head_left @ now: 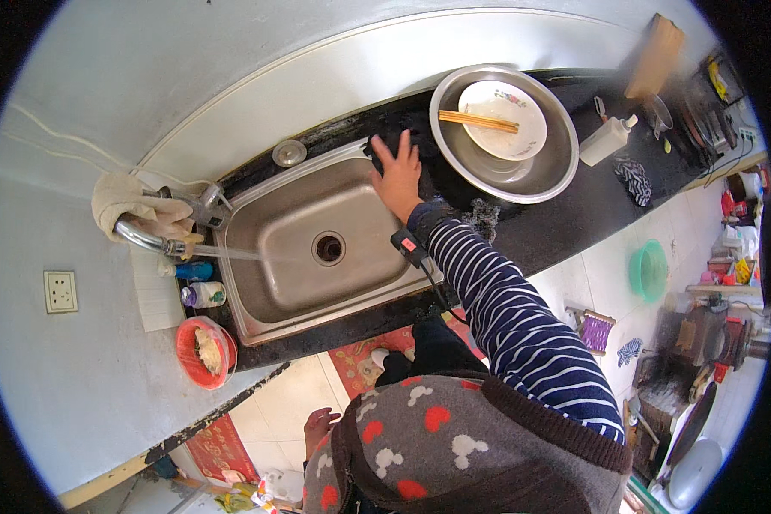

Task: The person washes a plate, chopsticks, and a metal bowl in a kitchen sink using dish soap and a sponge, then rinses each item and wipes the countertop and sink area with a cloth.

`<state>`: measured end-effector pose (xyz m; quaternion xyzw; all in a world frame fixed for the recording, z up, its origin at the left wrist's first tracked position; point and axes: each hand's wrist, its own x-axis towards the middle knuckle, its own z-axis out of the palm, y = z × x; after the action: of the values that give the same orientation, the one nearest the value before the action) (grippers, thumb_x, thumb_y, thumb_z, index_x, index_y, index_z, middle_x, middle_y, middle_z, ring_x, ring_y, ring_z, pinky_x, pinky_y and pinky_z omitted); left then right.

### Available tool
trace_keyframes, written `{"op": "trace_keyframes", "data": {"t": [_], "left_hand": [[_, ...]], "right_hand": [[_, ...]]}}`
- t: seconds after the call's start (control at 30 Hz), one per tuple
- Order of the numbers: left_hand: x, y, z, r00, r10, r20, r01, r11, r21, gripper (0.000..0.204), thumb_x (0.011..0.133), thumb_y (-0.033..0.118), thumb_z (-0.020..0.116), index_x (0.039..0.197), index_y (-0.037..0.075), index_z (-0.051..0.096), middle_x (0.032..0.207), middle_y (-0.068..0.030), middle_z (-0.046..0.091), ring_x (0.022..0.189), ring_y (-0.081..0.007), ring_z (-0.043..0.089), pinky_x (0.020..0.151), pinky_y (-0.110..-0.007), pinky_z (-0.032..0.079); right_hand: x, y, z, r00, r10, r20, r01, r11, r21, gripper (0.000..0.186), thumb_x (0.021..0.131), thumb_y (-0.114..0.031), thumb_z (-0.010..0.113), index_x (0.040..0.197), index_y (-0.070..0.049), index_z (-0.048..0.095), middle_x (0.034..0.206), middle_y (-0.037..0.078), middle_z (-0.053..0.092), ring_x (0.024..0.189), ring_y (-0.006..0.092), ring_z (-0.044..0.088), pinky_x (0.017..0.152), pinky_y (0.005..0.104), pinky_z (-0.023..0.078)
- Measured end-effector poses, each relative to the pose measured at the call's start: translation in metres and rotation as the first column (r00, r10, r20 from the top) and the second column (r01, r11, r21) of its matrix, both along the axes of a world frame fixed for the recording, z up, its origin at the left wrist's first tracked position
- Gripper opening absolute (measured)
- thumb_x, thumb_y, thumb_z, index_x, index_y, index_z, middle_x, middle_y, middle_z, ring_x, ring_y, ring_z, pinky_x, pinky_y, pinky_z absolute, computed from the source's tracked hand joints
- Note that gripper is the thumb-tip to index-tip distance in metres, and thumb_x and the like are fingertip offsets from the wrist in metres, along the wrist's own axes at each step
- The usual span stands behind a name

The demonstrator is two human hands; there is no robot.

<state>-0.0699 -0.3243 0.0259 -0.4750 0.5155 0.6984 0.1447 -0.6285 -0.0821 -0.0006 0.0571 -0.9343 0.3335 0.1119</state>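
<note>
My right hand point(396, 178) reaches over the far right rim of the steel sink point(295, 283), its fingers spread and holding nothing that I can see. Whether the fingertips touch the rim cannot be told. Lower down, my left hand point(320, 425) hangs beside my body, away from the counter, with loose fingers and no object visible in it. Water runs from the faucet point(150, 240) into the sink, toward the drain point(328, 248). Just right of my right hand stands a large steel basin point(565, 163), which holds a white flowered bowl point(531, 124) with wooden chopsticks point(480, 121) across it.
A beige cloth point(116, 197) drapes over the faucet. Left of the sink stand bottles point(204, 295) and a red tub point(186, 358) with pale scraps. A steel scrubber point(483, 218), squeeze bottle point(606, 141) and striped cloth point(634, 182) lie rightward. A green basin point(648, 270) is on the floor.
</note>
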Motion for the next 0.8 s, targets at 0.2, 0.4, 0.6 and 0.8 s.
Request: {"op": "trace_keyframes", "data": {"t": [0.2, 0.4, 0.6, 0.8], "left_hand": [[-0.009, -0.010, 0.002, 0.984, -0.177, 0.035, 0.180, 0.977, -0.117, 0.030, 0.102, 0.020, 0.058, 0.125, 0.002, 0.058, 0.110, -0.0193, 0.071, 0.088, -0.0244, 0.071, 0.076, -0.035, 0.059], [0.052, -0.055, -0.078, 0.984, -0.177, -0.019, 0.175, 0.983, -0.057, 0.033, 0.100, 0.023, 0.066, 0.125, 0.002, 0.063, 0.111, -0.0160, 0.072, 0.095, -0.0219, 0.071, 0.089, -0.035, 0.057], [0.056, -0.073, -0.108, 0.946, -0.309, 0.093, 0.318, 0.943, -0.097, 0.032, 0.099, 0.020, 0.066, 0.126, 0.003, 0.063, 0.109, -0.0130, 0.073, 0.093, -0.0196, 0.071, 0.087, -0.031, 0.057], [-0.015, -0.048, -0.047, 0.941, -0.340, -0.002, 0.339, 0.940, -0.030, 0.028, 0.103, 0.018, 0.059, 0.126, 0.002, 0.058, 0.111, -0.0200, 0.071, 0.091, -0.0248, 0.071, 0.078, -0.036, 0.060]], "right_hand": [[-0.036, 0.019, -0.030, 0.969, -0.044, 0.242, 0.002, 0.986, 0.169, 0.053, 0.098, -0.046, 0.051, 0.143, -0.019, 0.057, 0.169, 0.010, 0.015, 0.150, 0.0464, 0.021, 0.114, 0.0721, 0.017], [-0.079, 0.048, -0.030, 0.932, -0.143, 0.334, 0.149, 0.989, 0.008, 0.056, 0.094, -0.043, 0.057, 0.144, -0.017, 0.056, 0.167, 0.021, 0.011, 0.151, 0.0476, 0.016, 0.123, 0.0553, 0.016], [0.028, 0.063, -0.023, 1.000, -0.023, 0.011, 0.025, 0.871, -0.491, 0.051, 0.091, -0.033, 0.070, 0.135, -0.008, 0.060, 0.146, 0.026, 0.047, 0.134, 0.0419, 0.045, 0.111, 0.0541, 0.036], [0.089, 0.156, 0.009, 0.918, -0.037, 0.396, 0.398, 0.104, -0.912, 0.057, 0.101, -0.047, 0.059, 0.121, 0.007, 0.057, 0.112, 0.021, 0.067, 0.088, 0.0246, 0.073, 0.071, 0.0331, 0.062]]}}
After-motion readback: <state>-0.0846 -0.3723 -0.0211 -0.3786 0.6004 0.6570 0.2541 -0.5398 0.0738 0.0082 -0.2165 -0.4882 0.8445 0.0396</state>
